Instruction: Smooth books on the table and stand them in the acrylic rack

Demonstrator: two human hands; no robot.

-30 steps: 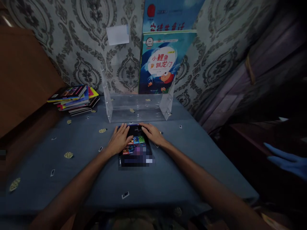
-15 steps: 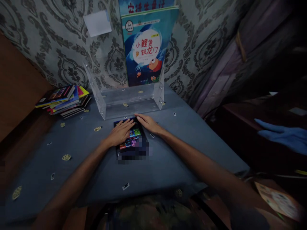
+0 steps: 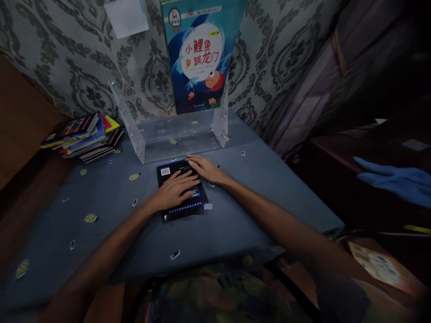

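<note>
A dark book (image 3: pixel 183 210) lies flat on the blue-grey tablecloth (image 3: pixel 235 224), its barcode in the upper left corner. My left hand (image 3: pixel 177 190) rests palm down across the cover with fingers spread, hiding most of its middle. At the book's upper right corner is my right hand (image 3: pixel 206 168), its fingers stretched out and its fingertips on the top edge. Just behind the book stands a clear acrylic rack (image 3: pixel 178 139). A large blue picture book (image 3: pixel 202 58) with an orange fish stands upright in the back of the rack.
A stack of books (image 3: pixel 87 134) sits at the table's left rear. White paper (image 3: pixel 126 18) is on the patterned wall. Off the table's right side are a blue glove (image 3: pixel 397 181) and an orange picture booklet (image 3: pixel 380 267). A curtain (image 3: pixel 303 107) hangs at back right.
My left hand has slid to the right over the book, uncovering its barcode corner. My right hand stays at the top corner. The whole view has shifted slightly.
</note>
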